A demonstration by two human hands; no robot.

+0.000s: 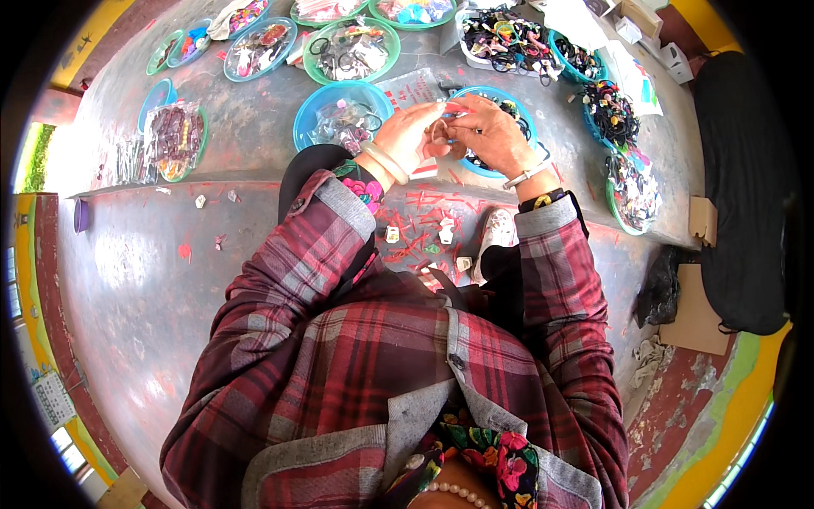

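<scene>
Hair tie [439, 133], one small ring, is pinched between left hand [409, 134] and right hand [487, 136], both grips closed on it.

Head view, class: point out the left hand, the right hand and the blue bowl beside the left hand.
left hand [409, 134]: head view, back of the hand.
right hand [490, 136]: head view, back of the hand.
blue bowl [307, 114]: head view, left rim.

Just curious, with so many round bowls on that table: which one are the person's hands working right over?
The blue bowl under the right hand, mostly hidden by it. The other blue bowl lies left of the left hand, uncovered.
</scene>
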